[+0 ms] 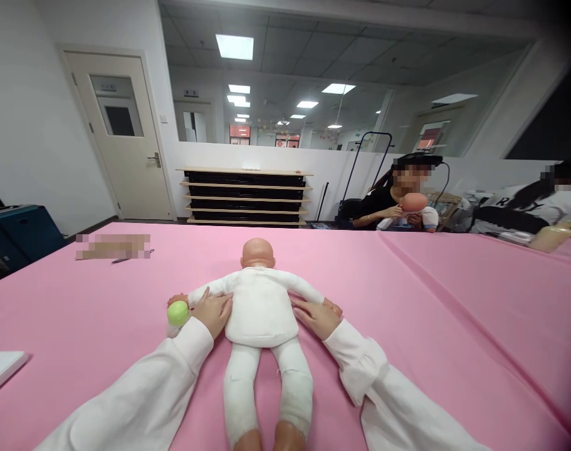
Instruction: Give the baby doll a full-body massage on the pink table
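While L hand (213, 313) & R hand (320, 318) touch doll (261, 307), grip unclenched, green-topped item (178, 312) sits nr L cuff (197, 340).

Glare: white rectangular ceiling panels (234, 47) in the wide clear-glass window (308, 62).
Pink cloth tabletop (383, 282): evenly bright, soft shadows beside the white-clothed, bald doll (261, 307).
Far right edge: darkened, stretched.
Pixelation: far left and far right.

The doll (261, 310) closes the straight way between the left grip (213, 313) and the right grip (319, 318); over it, the air is free. Its spread arms bar sliding forward on both sides. A green-topped object (178, 312) crowds the left sleeve (172, 360). To the right of the right sleeve (360, 360), the worktop (417, 332) gives wide room.
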`<action>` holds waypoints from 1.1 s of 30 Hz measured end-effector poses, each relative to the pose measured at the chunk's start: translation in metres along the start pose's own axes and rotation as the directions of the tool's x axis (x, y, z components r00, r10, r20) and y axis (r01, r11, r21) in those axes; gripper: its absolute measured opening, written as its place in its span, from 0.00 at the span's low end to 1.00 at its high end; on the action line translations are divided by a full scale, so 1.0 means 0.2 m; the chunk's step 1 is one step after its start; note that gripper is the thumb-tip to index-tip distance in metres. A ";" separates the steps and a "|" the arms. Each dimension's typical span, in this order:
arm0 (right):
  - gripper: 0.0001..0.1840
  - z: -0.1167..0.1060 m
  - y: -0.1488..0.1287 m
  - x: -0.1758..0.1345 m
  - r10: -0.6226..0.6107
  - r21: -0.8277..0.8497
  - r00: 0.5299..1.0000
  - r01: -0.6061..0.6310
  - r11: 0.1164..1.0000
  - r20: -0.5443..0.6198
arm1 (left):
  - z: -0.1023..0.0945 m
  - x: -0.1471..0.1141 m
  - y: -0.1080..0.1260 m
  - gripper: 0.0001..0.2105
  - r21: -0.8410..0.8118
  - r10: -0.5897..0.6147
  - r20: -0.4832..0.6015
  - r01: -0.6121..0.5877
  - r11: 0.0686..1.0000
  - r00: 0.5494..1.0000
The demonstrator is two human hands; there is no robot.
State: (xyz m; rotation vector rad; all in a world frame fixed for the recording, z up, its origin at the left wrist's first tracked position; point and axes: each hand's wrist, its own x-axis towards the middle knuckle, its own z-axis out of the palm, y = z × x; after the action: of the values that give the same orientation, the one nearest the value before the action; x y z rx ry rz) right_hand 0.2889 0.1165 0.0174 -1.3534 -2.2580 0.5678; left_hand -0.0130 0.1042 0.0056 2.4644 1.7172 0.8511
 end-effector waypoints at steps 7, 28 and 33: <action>0.19 0.07 -0.36 0.06 -0.162 -0.065 0.942 0.150 0.987 -0.295 | -0.05 0.04 0.24 0.18 -0.089 0.337 -0.268 -0.371 0.924 0.903; 0.28 0.25 -0.05 -0.14 -0.090 0.012 0.995 0.089 0.996 0.038 | 0.12 -0.21 0.00 0.23 -0.070 0.218 0.183 -0.208 0.976 0.959; 0.26 0.16 0.03 -0.22 0.081 0.039 0.996 -0.080 0.996 -0.026 | 0.03 -0.24 -0.03 0.17 -0.066 0.229 -0.029 -0.231 0.971 0.973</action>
State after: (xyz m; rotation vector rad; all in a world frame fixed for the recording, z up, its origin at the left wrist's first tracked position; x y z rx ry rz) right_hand 0.2929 0.0758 -0.0189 -1.4305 -2.1680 0.6120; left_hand -0.0269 0.0656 -0.0214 2.6524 1.3997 0.9399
